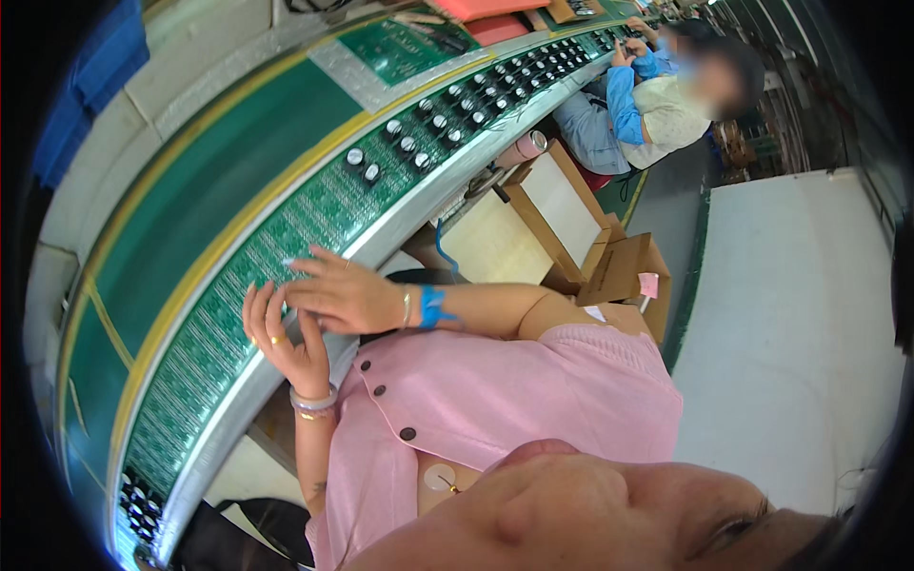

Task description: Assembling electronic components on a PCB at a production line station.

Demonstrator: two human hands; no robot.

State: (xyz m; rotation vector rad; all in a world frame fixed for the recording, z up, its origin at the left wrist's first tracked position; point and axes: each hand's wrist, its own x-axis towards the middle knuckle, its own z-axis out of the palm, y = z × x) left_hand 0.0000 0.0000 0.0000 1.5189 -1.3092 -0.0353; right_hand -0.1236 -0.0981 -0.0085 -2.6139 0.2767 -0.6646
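Observation:
My left hand (286, 335), with rings on it and bracelets at the wrist, is raised beside the near edge of a row of green circuit boards (181, 409). Its fingers are stretched and apart. Reaching in from the right, my right hand (347, 293) wears a blue wristband (433, 306). Its fingers are extended too and overlap the left hand near the thumb. I make out nothing held in either hand. Beyond my hands, several cylindrical black parts with silver tops (407, 145) stand upright on the boards. More dark cylindrical parts (140, 506) sit at the lower left.
A green bench strip (257, 143) with yellow edging runs alongside the boards. Farther along lie a larger green board (405, 52) and a red tray (490, 8). Open cardboard boxes (609, 271) and a pink tumbler (529, 145) stand below the line. A co-worker (657, 119) sits farther along.

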